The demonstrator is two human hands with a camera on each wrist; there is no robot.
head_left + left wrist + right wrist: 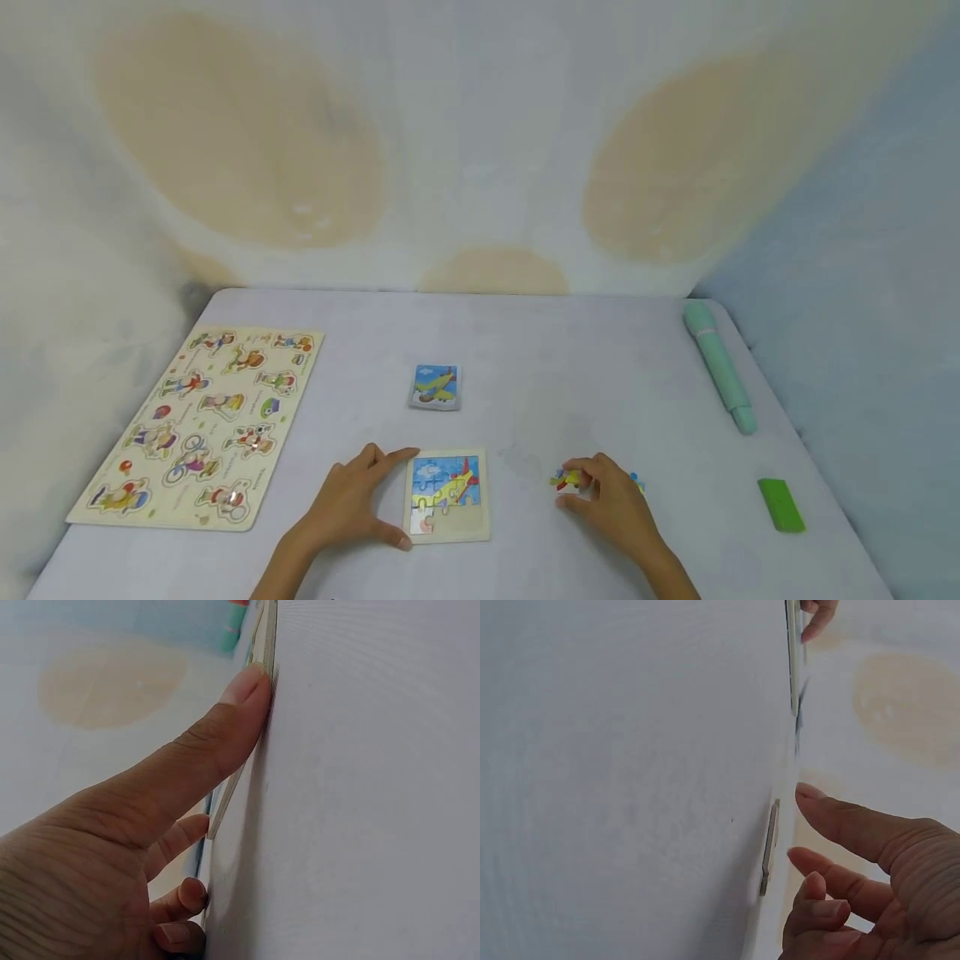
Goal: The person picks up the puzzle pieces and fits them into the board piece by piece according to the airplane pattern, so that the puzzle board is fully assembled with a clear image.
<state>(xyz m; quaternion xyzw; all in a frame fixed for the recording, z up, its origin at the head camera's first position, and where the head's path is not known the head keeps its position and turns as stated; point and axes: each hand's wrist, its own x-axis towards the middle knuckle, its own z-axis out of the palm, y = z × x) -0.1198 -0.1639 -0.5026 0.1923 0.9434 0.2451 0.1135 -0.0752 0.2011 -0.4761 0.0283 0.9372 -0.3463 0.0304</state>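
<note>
A square jigsaw puzzle (447,497) with an aeroplane picture lies in a pale wooden frame; its lower right part shows bare board. At the frame's left side my left hand (352,500) holds it, thumb at the near corner and index finger at the far corner. Over a loose yellow and red puzzle piece (566,481) hovers my right hand (617,508), thumb and index finger spread around it. In the right wrist view, the piece (770,847) lies on the table, apart from the fingertips. Blue bits of another piece (637,481) peek out behind the right hand.
A small stack with an aeroplane picture (435,387) lies beyond the puzzle. To the left is a large board of figures (202,425). A mint-green cylindrical thing (722,367) and a green block (782,505) lie at the right. Cloth walls (487,167) enclose the table.
</note>
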